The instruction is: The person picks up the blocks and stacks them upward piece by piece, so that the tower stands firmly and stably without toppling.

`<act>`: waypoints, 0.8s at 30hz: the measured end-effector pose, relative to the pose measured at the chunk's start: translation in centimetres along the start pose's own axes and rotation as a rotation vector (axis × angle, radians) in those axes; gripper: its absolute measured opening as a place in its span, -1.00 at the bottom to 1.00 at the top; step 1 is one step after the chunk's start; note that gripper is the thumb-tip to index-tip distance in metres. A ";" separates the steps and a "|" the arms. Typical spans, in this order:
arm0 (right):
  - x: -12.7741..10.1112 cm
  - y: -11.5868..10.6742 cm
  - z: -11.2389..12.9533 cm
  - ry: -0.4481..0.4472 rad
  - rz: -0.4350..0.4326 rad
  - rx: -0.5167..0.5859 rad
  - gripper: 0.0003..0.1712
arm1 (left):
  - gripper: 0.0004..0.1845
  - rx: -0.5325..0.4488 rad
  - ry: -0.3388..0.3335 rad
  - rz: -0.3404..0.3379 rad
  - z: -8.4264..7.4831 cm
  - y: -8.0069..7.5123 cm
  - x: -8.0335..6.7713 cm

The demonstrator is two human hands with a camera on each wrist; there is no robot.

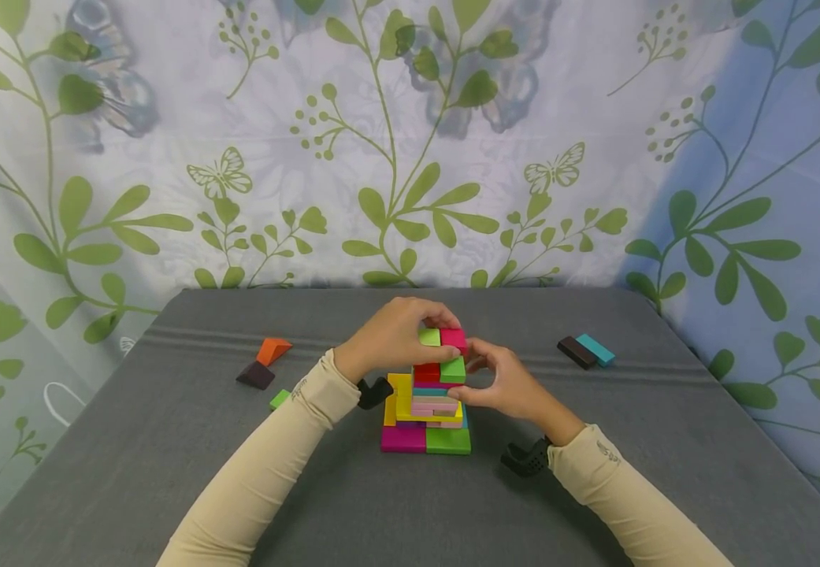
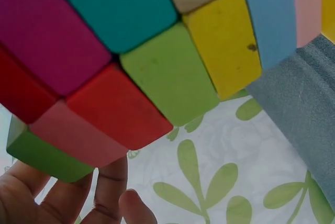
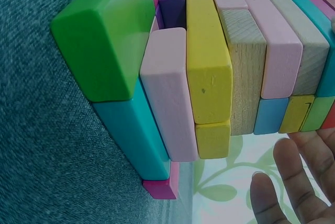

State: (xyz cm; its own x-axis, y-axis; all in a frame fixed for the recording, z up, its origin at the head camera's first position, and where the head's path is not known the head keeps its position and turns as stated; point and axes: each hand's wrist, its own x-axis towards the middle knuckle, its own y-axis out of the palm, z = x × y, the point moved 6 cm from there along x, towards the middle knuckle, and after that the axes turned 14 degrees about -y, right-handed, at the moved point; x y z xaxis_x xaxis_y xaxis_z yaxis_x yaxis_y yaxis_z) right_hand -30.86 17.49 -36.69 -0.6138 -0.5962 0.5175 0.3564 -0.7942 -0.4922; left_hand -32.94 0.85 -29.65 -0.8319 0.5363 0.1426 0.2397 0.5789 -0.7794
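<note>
A tower of colourful wooden blocks (image 1: 434, 409) stands on the grey table in the head view. My left hand (image 1: 397, 335) reaches over its top, thumb in front and fingers behind, and pinches a pink block (image 1: 454, 338) beside a light green block (image 1: 428, 337). Against the tower's right side, my right hand (image 1: 507, 384) touches with its thumb at the front and its index finger higher up. The right wrist view shows relaxed, spread fingers (image 3: 293, 169) behind the tower. In the left wrist view, fingers (image 2: 110, 192) are behind a green end block (image 2: 47, 153).
Left on the table lie an orange block (image 1: 272, 350), a dark wedge-shaped block (image 1: 256, 376) and a green block (image 1: 279, 399), partly hidden by the left sleeve. To the right are a dark brown block (image 1: 576, 352) and a turquoise block (image 1: 596, 350). A patterned curtain hangs behind.
</note>
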 end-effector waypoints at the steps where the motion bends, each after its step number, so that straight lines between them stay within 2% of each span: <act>1: 0.0 0.0 0.0 0.000 0.000 -0.001 -0.41 | -0.67 0.000 0.000 -0.001 0.0 0.0 0.0; 6: -0.1 -0.1 -0.1 -0.003 -0.001 -0.011 -0.42 | -0.56 -0.001 0.013 -0.005 0.0 -0.3 -0.4; 11: -0.2 -0.2 -0.4 0.000 -0.009 -0.018 -0.42 | -0.50 -0.038 0.040 -0.046 0.7 -1.5 -1.7; 14: -0.3 -0.2 -0.5 -0.004 -0.011 -0.016 -0.41 | -0.53 -0.077 0.034 -0.075 1.9 -2.3 -2.8; 18: -0.3 -0.2 -0.5 -0.001 -0.010 -0.018 -0.40 | -0.59 -0.123 -0.007 -0.080 4.2 -2.8 -4.3; 24: -0.2 0.0 -0.3 0.015 -0.013 -0.019 -0.42 | -0.65 -0.158 -0.121 0.015 7.7 -3.0 -6.6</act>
State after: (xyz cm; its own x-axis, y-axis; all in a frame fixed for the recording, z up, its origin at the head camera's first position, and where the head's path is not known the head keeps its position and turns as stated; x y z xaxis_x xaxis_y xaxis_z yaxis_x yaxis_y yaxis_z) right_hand -30.92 17.65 -36.96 -0.6285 -0.5843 0.5134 0.3353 -0.7991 -0.4989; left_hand -32.04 -9.15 -32.91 -0.8796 0.4732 0.0495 0.3200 0.6655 -0.6743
